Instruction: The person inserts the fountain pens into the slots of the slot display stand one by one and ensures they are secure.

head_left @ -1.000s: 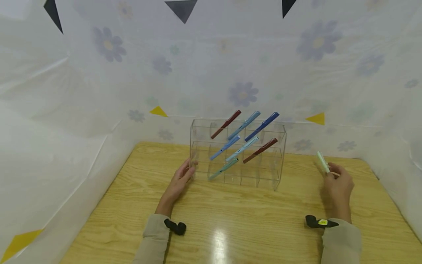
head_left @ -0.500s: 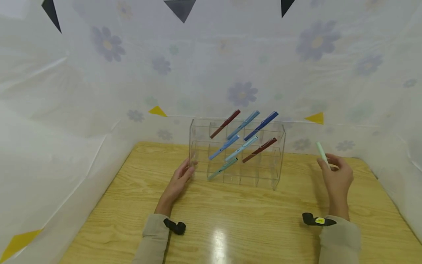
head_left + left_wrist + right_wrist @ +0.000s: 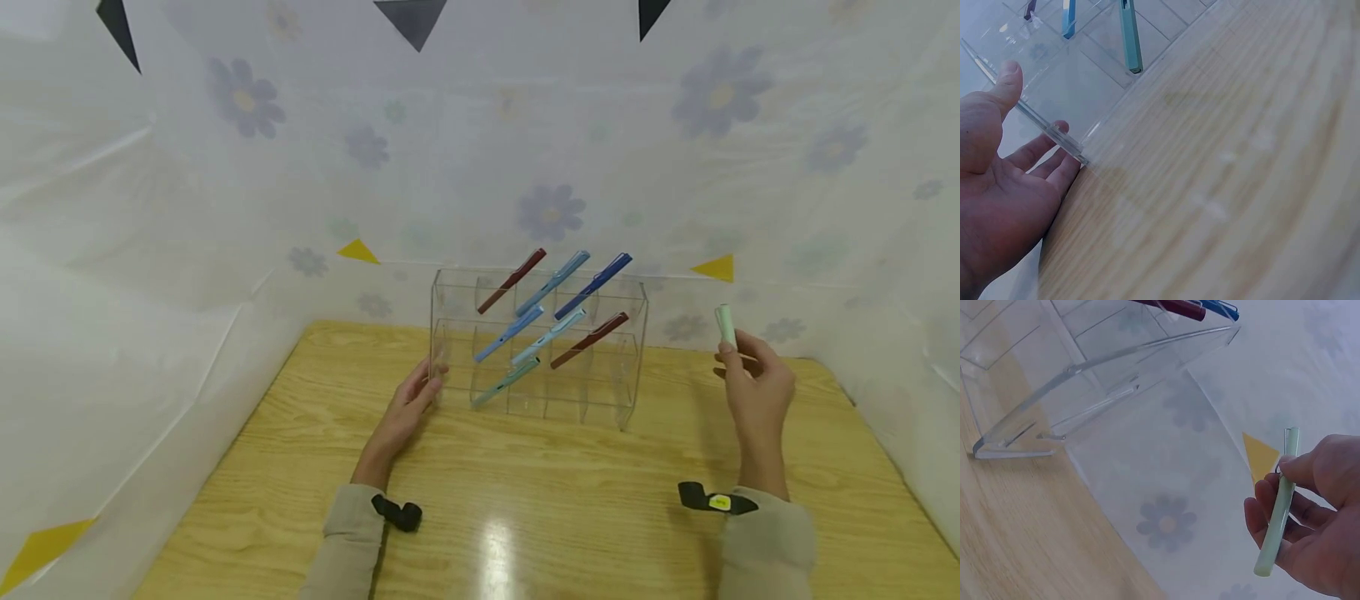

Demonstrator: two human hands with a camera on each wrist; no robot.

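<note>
A clear acrylic pen rack [image 3: 604,392] stands on the wooden table, its compartments in tiers. Slanting in it are dark red, blue, light blue and teal pens, among them a teal pen [image 3: 507,382] on the lowest tier. My left hand [image 3: 401,412] holds the rack's left side panel, the thumb [image 3: 1009,87] on one face and the fingers reaching round the other. Off to the right of the rack, my right hand [image 3: 759,392] pinches a pale green pen [image 3: 1279,525] between thumb and fingers, above the table. Its clip end points up.
Behind the table [image 3: 450,508] hangs a white sheet [image 3: 465,167] printed with flowers, and it rises along both sides too. Yellow triangles [image 3: 715,267] show on it near the table's back edge.
My right hand has lifted the pale green pen and shifted slightly left, turning the pen more upright, with its clip now showing. The left hand and the rack stay in place.
</note>
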